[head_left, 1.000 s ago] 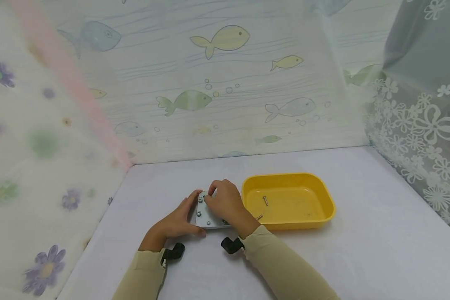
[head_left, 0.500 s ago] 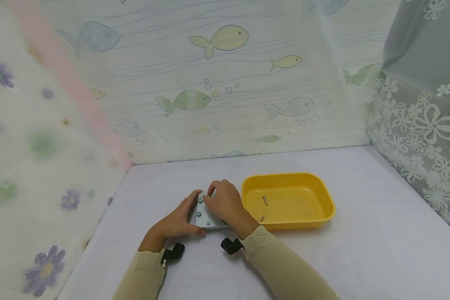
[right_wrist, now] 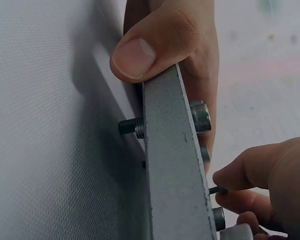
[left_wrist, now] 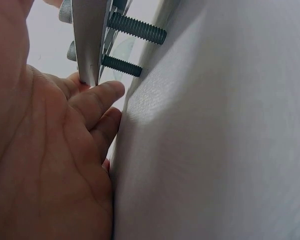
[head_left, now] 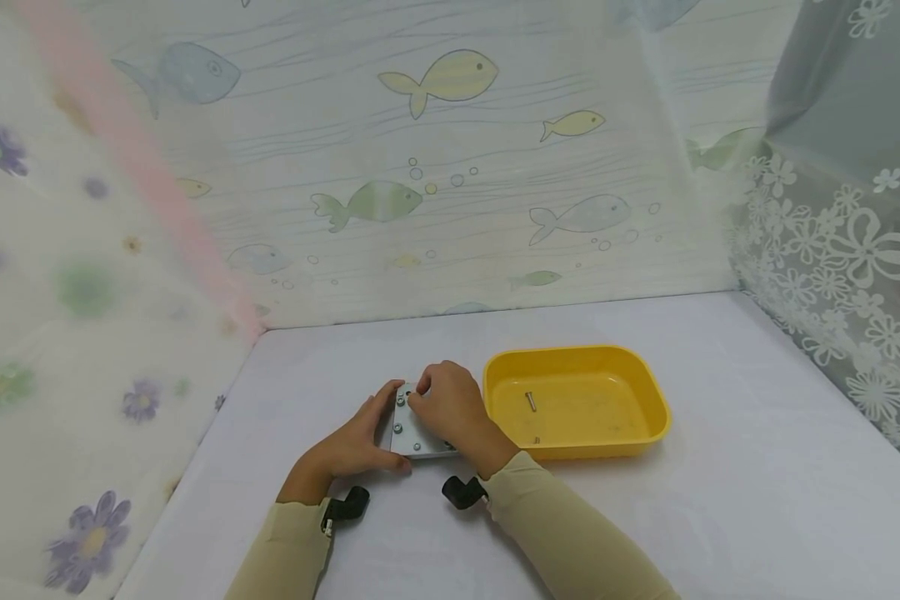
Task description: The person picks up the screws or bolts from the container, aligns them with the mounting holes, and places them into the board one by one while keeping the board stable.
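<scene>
In the head view my left hand (head_left: 354, 443) grips a grey metal plate (head_left: 422, 437) by its edges, thumb on the near side and fingers on the far side. Several socket-head bolts stand in the plate. Threaded bolt ends (left_wrist: 137, 28) stick out beneath it in the left wrist view, and the plate is held just off the table. My right hand (head_left: 453, 408) is over the plate's right part. Seen from the right wrist, its thumb and finger pinch a small thin screw (right_wrist: 217, 190) at the plate's top face. The screw's head is mostly hidden by the fingertips.
A yellow tray (head_left: 648, 400) stands just right of my right hand. Inside lie a longer screw (head_left: 530, 402) and a shorter one (head_left: 537, 440) near the front wall. Patterned curtains hang behind and beside the white table (head_left: 720, 500).
The short screw in the tray has rolled to the right along the front wall. Both hands and the plate stay nearly where they were.
</scene>
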The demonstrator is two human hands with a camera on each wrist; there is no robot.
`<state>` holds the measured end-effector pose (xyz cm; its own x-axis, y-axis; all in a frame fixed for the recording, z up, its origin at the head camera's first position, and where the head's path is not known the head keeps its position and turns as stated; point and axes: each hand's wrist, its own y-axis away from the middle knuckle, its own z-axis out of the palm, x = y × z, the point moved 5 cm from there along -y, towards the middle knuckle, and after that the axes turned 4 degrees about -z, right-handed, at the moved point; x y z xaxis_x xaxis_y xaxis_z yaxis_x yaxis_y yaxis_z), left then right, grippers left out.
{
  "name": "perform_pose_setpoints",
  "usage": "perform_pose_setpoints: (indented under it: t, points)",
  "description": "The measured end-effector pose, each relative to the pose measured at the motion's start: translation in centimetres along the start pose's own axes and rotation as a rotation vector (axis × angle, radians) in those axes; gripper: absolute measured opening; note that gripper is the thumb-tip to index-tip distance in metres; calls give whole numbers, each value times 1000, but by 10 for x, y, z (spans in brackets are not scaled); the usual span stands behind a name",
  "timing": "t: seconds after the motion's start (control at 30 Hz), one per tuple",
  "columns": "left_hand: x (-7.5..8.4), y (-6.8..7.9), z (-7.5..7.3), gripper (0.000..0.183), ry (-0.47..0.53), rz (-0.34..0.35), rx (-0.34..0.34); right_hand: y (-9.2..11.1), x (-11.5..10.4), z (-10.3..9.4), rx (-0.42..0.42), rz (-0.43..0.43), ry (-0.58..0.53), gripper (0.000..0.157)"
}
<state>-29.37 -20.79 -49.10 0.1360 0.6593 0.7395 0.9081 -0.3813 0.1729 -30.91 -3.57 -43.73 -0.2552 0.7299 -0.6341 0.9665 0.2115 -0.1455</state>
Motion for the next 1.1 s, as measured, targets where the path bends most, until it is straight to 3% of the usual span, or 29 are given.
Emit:
perform_pose_setpoints:
  t: [0.2,0.4,0.7,1.1]
  points:
    - [-1,-1,0,124,12,15,-2,1,-1,3,-34,-36,32,13]
    - [-1,0,0,122,18,35,-1,1,-1,5,-9,-69,36,15]
    - [-2,0,1,123,24,43,7,2,-1,1,-42,-8,3,6]
    - [-1,-1,1,124,14,19,8,-4,-4,-25,-88,-11,-63,8]
